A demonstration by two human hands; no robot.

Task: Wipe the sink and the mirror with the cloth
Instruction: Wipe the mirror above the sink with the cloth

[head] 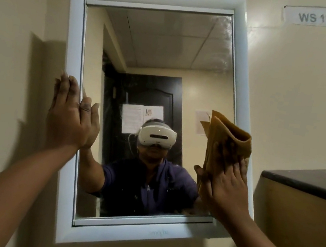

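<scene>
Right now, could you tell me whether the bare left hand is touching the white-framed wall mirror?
Touching. The head view shows the left hand pressed flat on the white-framed wall mirror, meeting its own reflection at the left edge.

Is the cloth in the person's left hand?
No, the orange cloth is pressed to the mirror by the right hand; the left hand lies bare on the frame.

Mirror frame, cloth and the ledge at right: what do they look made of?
Mirror frame: smooth white moulding with mitred corners, probably plastic, maybe painted wood. Cloth, pressed to the glass by the right hand: soft tan woven fabric; it folds and droops. Ledge: dark, slightly glossy slab, possibly stone or laminate, over a tan base; cannot tell which.
</scene>
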